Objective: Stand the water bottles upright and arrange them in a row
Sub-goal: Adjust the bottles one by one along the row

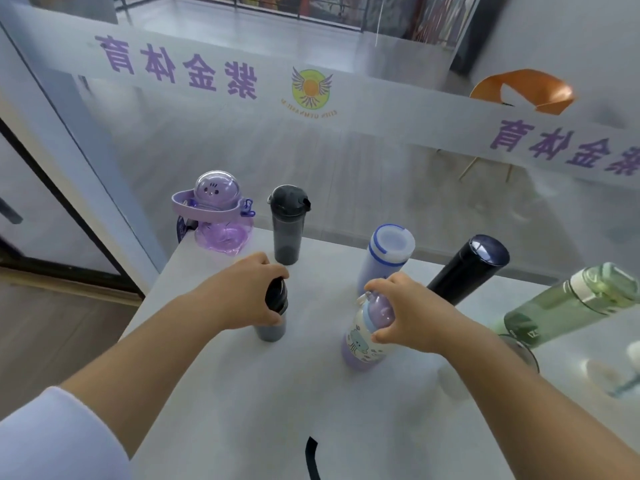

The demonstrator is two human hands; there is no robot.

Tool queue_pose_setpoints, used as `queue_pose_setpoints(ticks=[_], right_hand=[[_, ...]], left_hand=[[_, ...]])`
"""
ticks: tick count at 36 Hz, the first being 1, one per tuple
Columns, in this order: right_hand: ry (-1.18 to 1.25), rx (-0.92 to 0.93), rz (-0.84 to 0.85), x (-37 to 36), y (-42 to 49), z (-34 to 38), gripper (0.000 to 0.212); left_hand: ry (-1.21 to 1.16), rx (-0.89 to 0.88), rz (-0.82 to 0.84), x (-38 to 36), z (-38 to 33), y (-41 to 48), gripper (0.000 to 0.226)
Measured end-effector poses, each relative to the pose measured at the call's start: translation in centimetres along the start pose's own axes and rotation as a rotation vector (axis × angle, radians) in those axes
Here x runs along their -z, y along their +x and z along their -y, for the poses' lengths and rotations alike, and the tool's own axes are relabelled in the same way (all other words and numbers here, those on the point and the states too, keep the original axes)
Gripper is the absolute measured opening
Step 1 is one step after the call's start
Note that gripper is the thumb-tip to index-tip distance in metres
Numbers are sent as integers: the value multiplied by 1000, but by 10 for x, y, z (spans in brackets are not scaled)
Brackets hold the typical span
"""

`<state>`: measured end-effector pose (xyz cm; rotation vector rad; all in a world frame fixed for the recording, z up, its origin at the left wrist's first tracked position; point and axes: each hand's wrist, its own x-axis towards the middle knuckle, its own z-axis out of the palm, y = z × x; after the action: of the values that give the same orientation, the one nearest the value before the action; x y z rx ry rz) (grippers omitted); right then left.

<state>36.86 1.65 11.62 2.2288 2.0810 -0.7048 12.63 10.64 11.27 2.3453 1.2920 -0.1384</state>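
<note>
Worktop (242, 393): pale, its left edge runs diagonally close to the bottles on that side; far edge sits just behind the back row. Open room is the bare near half, btwn and below both forearms.

Back row, all upright: green bottle (568, 306) far right, black flask (467, 268), white-capped bottle w/ blue trim (389, 252), smoky grey tumbler (287, 225), purple cartoon bottle (218, 216) at the far-left corner.

Left hand (242, 292): grip closed round the lid of a dark bottle (273, 317), upright, in front of the tumbler. Right hand (405, 310): grip closed on the top of a lilac printed bottle (367, 334), upright, just in front of the white-capped one.

Risks, as I judge: both held bottles are out of line w/ the row, so sliding them back could knock the tumbler or white-capped bottle. Purple bottle is v. near the corner; a nudge leftward may tip it off.
</note>
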Motion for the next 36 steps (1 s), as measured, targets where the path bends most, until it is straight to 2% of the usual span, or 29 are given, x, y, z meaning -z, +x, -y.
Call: queue_pose_setpoints(ticks=[9,19,26,30,36], right_hand=[[58,1,11,9,0,-22,62],[12,-14,26,20,-2,-50,58],[11,1,83,24,-2,-58,61],[104,-32,137,34,2,-57,67],[71,-25,-64,51,23,-56,56]], left_hand=[[11,-33,-38,-3,-34,35,68],[-16,-45,-64,-2,-58,70,74],[3,-45,-23,0,-63,84,78],[20,-36,18,5,-60,89,80],[29,-34,13,8,-60,97,78]])
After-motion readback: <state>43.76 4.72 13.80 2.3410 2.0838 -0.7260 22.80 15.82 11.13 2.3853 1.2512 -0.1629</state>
